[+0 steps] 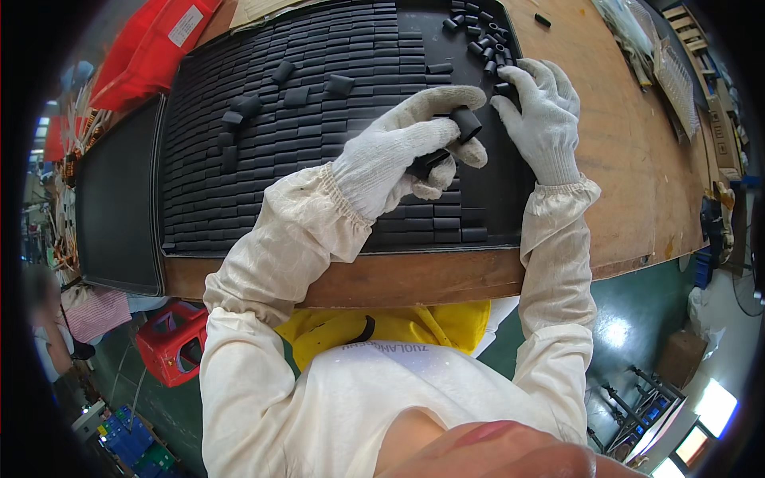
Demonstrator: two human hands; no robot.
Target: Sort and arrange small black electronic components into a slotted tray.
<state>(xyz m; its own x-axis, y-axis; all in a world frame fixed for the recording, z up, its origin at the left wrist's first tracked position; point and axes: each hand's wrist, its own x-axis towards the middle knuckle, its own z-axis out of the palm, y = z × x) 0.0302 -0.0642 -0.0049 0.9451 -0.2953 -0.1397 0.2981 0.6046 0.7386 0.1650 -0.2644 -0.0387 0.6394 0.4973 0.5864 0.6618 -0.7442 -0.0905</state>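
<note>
My left hand point(410, 139), in a white knit glove, is closed over the tray. A short black tube point(466, 123) is pinched at its fingertips, and another black piece point(430, 162) shows in the curled lower fingers. My right hand point(543, 115), gloved alike, is at the tray's right side. Its thumb and forefinger close about a small black tube point(504, 88). Just beyond those fingers lies a loose heap of black tubes point(488, 48). Rows of black tubes point(303, 175) lie flat side by side across the black tray point(498, 187), with several loose ones on top.
The tray rests on a wooden table point(621, 175), where one stray black tube point(543, 20) lies at the far right. Left of the tray stand another black tray point(119, 199) and a red bin point(147, 48). A red stool point(171, 342) is below the table's left side.
</note>
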